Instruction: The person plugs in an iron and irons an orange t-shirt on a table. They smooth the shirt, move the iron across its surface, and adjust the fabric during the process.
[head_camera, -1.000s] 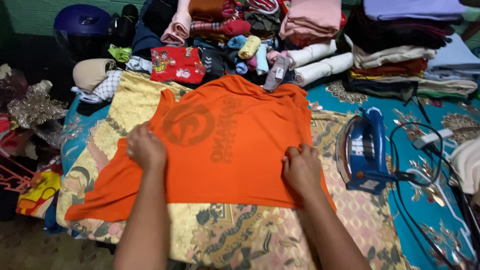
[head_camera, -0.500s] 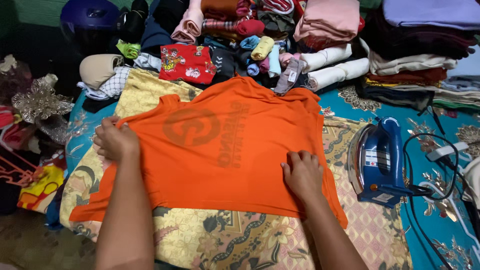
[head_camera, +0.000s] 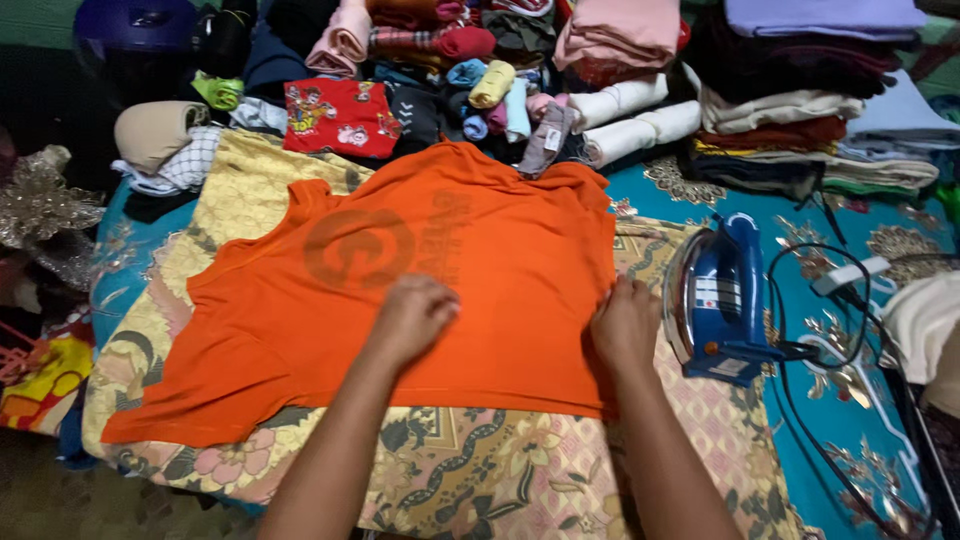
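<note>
An orange T-shirt (head_camera: 330, 310) lies spread flat, inside out, on a yellow patterned cloth (head_camera: 470, 480). A faint round print shows through its fabric. My left hand (head_camera: 412, 315) presses down on the middle of the shirt with its fingers curled. My right hand (head_camera: 625, 325) rests on the shirt's right edge and pinches the fabric there. A blue electric iron (head_camera: 715, 300) stands on its heel just right of my right hand, its black cord trailing off to the right.
Stacks of folded clothes (head_camera: 800, 110) and rolled garments (head_camera: 630, 120) line the far side. A red printed cloth (head_camera: 335, 115) lies behind the shirt. A dark helmet (head_camera: 135, 30) sits far left. The iron's cord (head_camera: 830, 400) loops over the teal cover.
My left hand has moved from the shirt's left edge to its middle. My right hand has shifted right to the shirt's right edge. The view has moved slightly.
</note>
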